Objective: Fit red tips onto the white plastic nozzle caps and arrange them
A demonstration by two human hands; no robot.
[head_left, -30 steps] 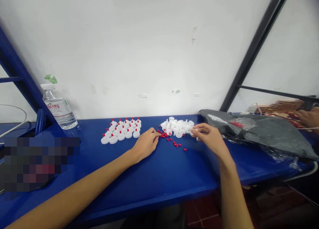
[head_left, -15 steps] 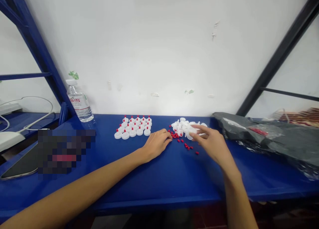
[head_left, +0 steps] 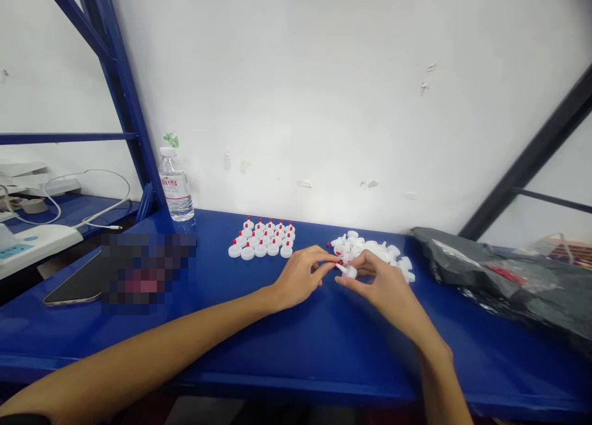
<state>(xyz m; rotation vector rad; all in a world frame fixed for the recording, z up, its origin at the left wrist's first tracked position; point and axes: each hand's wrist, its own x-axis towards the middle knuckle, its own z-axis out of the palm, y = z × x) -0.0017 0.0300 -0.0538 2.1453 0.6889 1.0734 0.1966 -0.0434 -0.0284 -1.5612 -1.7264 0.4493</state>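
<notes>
My right hand grips a white nozzle cap between thumb and fingers, its spout pointing left. At that spout my left hand is closed in a pinch on a small red tip; whether it is seated on the spout I cannot tell. Just behind both hands lies a loose pile of white nozzle caps, with a few red tips showing at its left side. To the left, white caps with red tips stand upright in rows. Other loose red tips are hidden behind my hands.
A water bottle stands by the wall at the left. Nearer are a phone and a blurred-out dark item. A grey plastic bag lies on the right of the blue table. A white power strip is at far left.
My right hand has drawn a white cap leftward from the pile. My left hand has closed on a red tip, and both hands now meet. The whole view has shifted slightly.
</notes>
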